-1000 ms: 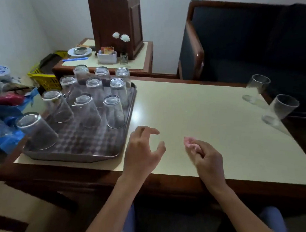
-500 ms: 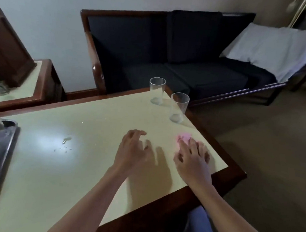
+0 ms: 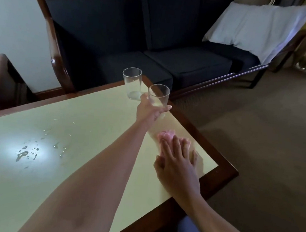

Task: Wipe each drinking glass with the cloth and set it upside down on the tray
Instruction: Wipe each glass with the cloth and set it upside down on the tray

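Two clear drinking glasses stand upright at the table's far right corner. My left hand [image 3: 150, 109] reaches out and grips the nearer glass [image 3: 159, 96] around its lower part. The farther glass [image 3: 132, 82] stands just behind it, untouched. My right hand [image 3: 177, 161] lies flat on the table near the right edge, its straight fingers pressing on a crumpled pink cloth [image 3: 166, 135]. The tray is out of view.
The cream table top [image 3: 93, 120] has a dark wooden rim and water drops [image 3: 28, 152] on its left part. A dark sofa [image 3: 154, 42] with a white cloth draped over it stands behind the table. Carpet floor lies to the right.
My view has swung right, away from the tray of upturned glasses. My left hand has stretched forward from the table and taken hold of the nearer glass. My right hand stays on the cloth.
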Tool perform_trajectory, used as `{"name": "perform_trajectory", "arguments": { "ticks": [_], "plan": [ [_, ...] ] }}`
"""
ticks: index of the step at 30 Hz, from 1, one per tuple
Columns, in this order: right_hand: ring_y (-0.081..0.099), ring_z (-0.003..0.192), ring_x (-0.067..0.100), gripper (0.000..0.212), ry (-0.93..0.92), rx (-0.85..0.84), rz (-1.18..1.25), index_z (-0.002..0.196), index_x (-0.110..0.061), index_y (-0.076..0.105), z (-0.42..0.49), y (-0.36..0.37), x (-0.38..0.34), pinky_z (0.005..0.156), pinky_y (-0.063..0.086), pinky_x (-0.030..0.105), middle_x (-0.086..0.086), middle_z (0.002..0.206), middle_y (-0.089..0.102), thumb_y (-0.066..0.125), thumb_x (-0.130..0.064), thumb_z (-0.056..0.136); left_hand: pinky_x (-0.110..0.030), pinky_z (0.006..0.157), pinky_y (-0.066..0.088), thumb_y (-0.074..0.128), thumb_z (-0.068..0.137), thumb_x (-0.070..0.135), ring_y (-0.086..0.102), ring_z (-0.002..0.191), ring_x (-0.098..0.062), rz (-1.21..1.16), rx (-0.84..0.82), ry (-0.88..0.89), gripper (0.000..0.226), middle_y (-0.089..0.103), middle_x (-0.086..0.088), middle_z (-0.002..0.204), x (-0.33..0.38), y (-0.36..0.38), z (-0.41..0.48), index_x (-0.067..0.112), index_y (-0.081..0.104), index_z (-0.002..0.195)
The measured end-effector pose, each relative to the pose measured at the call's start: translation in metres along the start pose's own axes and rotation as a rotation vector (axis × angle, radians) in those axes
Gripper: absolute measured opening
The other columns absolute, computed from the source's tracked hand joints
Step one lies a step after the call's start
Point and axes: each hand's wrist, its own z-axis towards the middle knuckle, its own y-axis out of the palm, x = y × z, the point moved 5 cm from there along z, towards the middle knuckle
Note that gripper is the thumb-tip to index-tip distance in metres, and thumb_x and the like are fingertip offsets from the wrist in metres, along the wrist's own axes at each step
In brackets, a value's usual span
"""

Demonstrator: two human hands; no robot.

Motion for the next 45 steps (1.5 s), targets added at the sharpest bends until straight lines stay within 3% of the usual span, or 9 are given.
{"name": "perform_trajectory", "arguments": {
  "ticks": [10,16,19,25,28,32,36,39,45],
  "plan": [
    [-0.017,0.153,0.031,0.061,0.036,0.015,0.057,0.158,-0.034,-0.01,0.004,0.004,0.006,0.121,-0.008,0.042,0.007,0.168,-0.008,0.02,-0.044,0.106,-0.035,0.095,0.05,0.085,0.076,0.041,0.062,0.111,-0.022,-0.145,0.128,-0.071,0.064,0.064,0.002,0.111,-0.011,-0.057,-0.057,0.023,0.053,0.129],
    [0.057,0.126,0.039,0.051,-0.202,0.129,0.021,0.131,-0.003,0.056,-0.004,0.002,-0.011,0.106,0.049,0.044,0.023,0.13,0.062,0.024,-0.026,0.098,-0.036,0.076,0.051,0.077,0.087,0.023,0.068,0.08,-0.016,-0.414,0.08,-0.127,0.057,0.068,-0.004,0.099,-0.037,-0.142,-0.186,0.024,0.036,0.127],
    [0.069,0.095,0.032,0.017,-0.199,0.245,0.239,0.094,-0.003,0.068,-0.031,-0.005,-0.025,0.083,0.059,0.039,0.014,0.098,0.071,0.052,-0.008,0.095,-0.041,0.078,0.049,0.075,0.086,0.026,0.07,0.077,-0.019,-0.487,0.068,-0.207,0.057,0.072,0.0,0.09,-0.069,-0.171,-0.25,0.025,0.036,0.127],
    [0.062,0.064,0.009,0.027,-0.177,0.099,1.035,0.104,-0.026,0.077,-0.129,-0.035,-0.124,0.058,0.047,0.01,-0.019,0.1,0.076,0.058,-0.008,0.098,-0.042,0.072,0.054,0.084,0.064,0.047,0.068,0.083,-0.031,-0.783,0.07,-0.352,0.081,0.067,-0.011,0.116,-0.107,-0.194,-0.337,0.015,0.054,0.132],
    [0.069,0.105,0.004,0.037,-0.44,-0.005,1.125,0.131,-0.019,0.064,-0.17,-0.051,-0.18,0.087,0.052,0.015,-0.012,0.13,0.068,0.058,-0.002,0.098,-0.046,0.079,0.055,0.072,0.073,0.056,0.071,0.099,-0.036,-0.833,0.08,-0.299,0.071,0.062,-0.016,0.129,-0.103,-0.201,-0.36,0.018,0.06,0.131],
    [0.027,0.15,0.006,0.057,-0.647,-0.086,1.016,0.155,-0.021,0.03,-0.2,-0.051,-0.219,0.117,0.034,0.025,-0.014,0.164,0.025,0.047,-0.026,0.102,-0.041,0.088,0.057,0.051,0.086,0.067,0.069,0.116,-0.028,-0.828,0.072,-0.186,0.069,0.063,-0.016,0.136,-0.088,-0.214,-0.379,0.022,0.059,0.137],
    [0.008,0.156,0.016,0.06,-0.887,-0.001,0.721,0.158,-0.016,0.019,-0.227,-0.048,-0.231,0.123,0.024,0.034,-0.005,0.169,0.008,0.039,-0.032,0.103,-0.023,0.112,0.039,0.041,0.09,0.075,0.05,0.136,-0.007,-0.939,0.209,-0.131,0.069,0.053,0.012,0.149,-0.082,-0.227,-0.397,0.037,0.048,0.147],
    [0.008,0.156,0.025,0.059,-1.044,0.059,0.529,0.157,-0.011,0.021,-0.23,-0.051,-0.237,0.123,0.025,0.046,0.002,0.169,0.011,0.035,-0.033,0.105,-0.013,0.097,0.049,0.031,0.099,0.056,0.06,0.121,0.005,-1.071,0.237,-0.078,0.045,0.066,0.021,0.131,-0.076,-0.225,-0.406,0.039,0.055,0.132],
    [0.024,0.15,0.001,0.056,-0.722,-0.188,0.983,0.156,-0.036,0.017,-0.202,-0.054,-0.247,0.119,0.036,0.042,-0.014,0.164,0.025,0.037,-0.03,0.104,-0.05,0.089,0.058,0.054,0.08,0.076,0.072,0.11,-0.027,-1.085,0.317,-0.203,0.075,0.068,-0.005,0.128,-0.085,-0.226,-0.401,0.022,0.057,0.132]
  ]
}}
